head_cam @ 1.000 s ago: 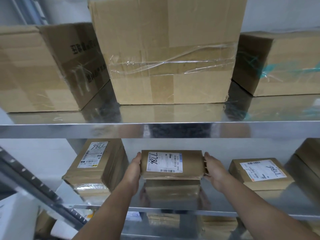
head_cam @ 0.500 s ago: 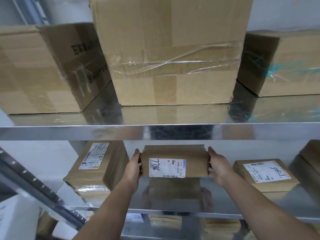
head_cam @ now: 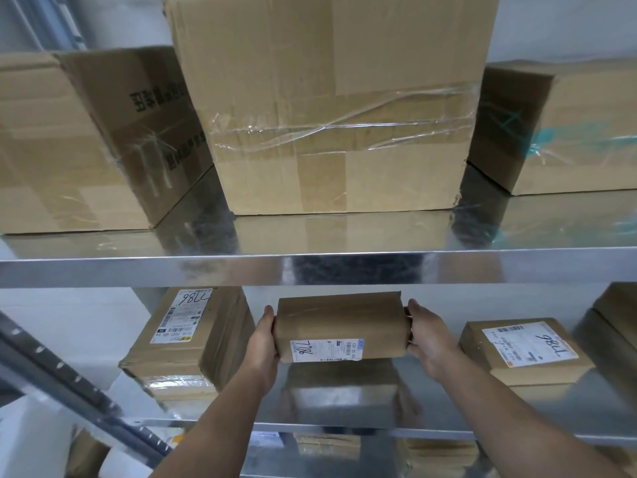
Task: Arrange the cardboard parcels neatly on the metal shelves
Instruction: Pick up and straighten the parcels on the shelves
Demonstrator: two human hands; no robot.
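A small brown cardboard parcel (head_cam: 339,322) with a white label marked 7786 hangs just above the middle metal shelf (head_cam: 448,405), tipped so its label faces me. My left hand (head_cam: 263,339) grips its left end and my right hand (head_cam: 425,334) grips its right end. To the left a taller labelled parcel (head_cam: 186,343) stands on the same shelf. On the right lies a flat labelled parcel (head_cam: 524,353).
The upper shelf (head_cam: 310,267) carries three large cartons: left (head_cam: 79,143), centre (head_cam: 331,105), right (head_cam: 565,125). Another box (head_cam: 617,308) sits at the far right of the middle shelf. A grey slotted upright (head_cam: 69,384) slants at lower left. More parcels (head_cam: 327,446) lie on the shelf below.
Both hands have lifted the small parcel a little and rolled it toward me, so its label went from the top face to the front lower edge.
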